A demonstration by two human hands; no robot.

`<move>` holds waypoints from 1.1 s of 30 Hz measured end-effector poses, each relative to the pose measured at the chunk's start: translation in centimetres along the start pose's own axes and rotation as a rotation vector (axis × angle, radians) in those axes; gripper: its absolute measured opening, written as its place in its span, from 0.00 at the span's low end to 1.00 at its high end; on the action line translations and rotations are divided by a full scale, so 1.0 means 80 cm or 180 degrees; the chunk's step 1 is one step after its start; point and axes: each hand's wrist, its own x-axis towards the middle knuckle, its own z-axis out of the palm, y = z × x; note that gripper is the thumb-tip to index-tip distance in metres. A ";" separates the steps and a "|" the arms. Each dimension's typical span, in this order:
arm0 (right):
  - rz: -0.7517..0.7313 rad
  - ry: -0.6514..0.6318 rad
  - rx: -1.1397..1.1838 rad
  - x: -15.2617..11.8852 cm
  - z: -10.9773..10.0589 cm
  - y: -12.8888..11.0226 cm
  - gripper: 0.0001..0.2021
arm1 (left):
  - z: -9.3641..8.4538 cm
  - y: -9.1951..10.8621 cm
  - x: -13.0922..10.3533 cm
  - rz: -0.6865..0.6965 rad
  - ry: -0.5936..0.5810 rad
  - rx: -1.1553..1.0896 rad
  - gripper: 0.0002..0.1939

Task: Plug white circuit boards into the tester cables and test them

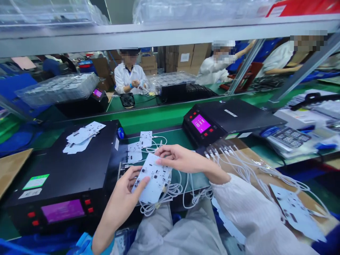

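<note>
A white circuit board (pixel 152 182) with small dark components is held up in front of me. My left hand (pixel 130 189) grips its left edge, thumb on top and fingers beneath. At the upper right edge, my right hand (pixel 176 157) pinches the board between thumb and fingers. Coiled white cables (pixel 172 191) hang just below and to the right of the board. More white boards (pixel 134 152) lie behind it on the green bench, close to the black box's side. Whether a cable is joined to the held board, I cannot tell.
To the left stands a black tester box (pixel 79 173) with loose boards (pixel 82 136) on top. A second tester (pixel 228 120) sits behind right, with white cables (pixel 239 163) plugged in. Another board (pixel 294 209) lies at right. An overhead shelf (pixel 170 35) crosses above; co-workers sit opposite.
</note>
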 end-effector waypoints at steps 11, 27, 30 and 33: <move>0.1125 0.0720 -0.3157 0.043 0.034 0.110 0.08 | 0.013 -0.037 0.030 0.0291 0.1729 0.0503 0.23; 0.0651 0.0905 -0.2132 0.042 0.030 0.124 0.12 | 0.011 -0.057 0.055 0.0445 0.1930 0.0415 0.23; 0.0561 0.0834 -0.1366 0.044 0.024 0.127 0.07 | 0.010 -0.060 0.058 0.0433 0.1913 0.0314 0.22; 0.0568 0.0686 -0.0642 0.040 0.021 0.119 0.04 | 0.009 -0.061 0.059 0.0393 0.1925 0.0162 0.22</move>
